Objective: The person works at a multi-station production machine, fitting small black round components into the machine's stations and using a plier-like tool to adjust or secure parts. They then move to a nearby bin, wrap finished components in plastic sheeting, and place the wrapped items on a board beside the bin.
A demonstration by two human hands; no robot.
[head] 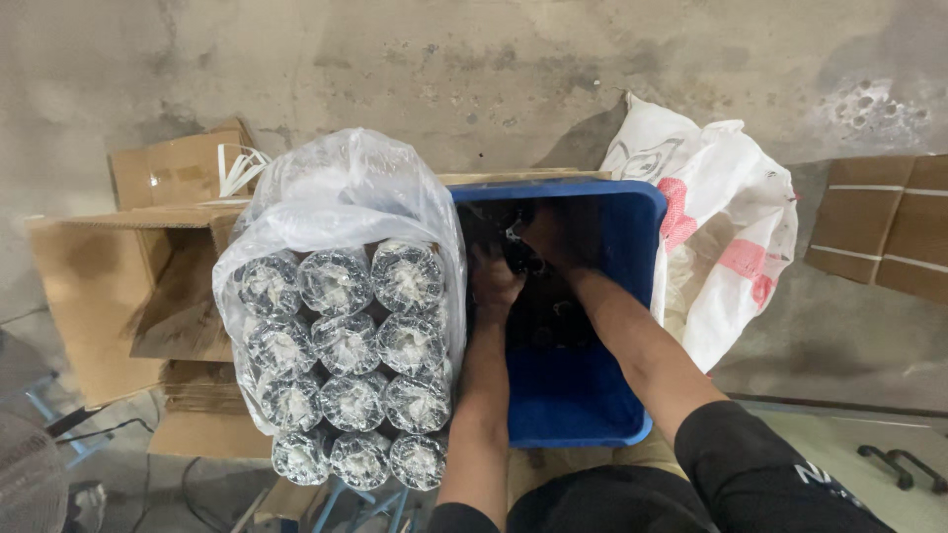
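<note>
Both hands reach into a deep blue rectangular plastic bin [583, 395]. Left hand [494, 281] and right hand [555, 235] are curled among small dark parts [533, 262] at the far end; exact grip can't be told, too dark. Just left: clear plastic bag w/ 12 wrapped silvery rolls [346, 345]. Right: white-red sack [726, 247]. Brown cardboard boxes [118, 286] further left.

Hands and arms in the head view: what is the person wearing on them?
Both hands are bare: left hand, right hand, with no gloves, watch or rings visible. The forearms are uncovered. Black sleeves end near the elbows; the right one carries a small pale marking near the frame's bottom edge.
</note>
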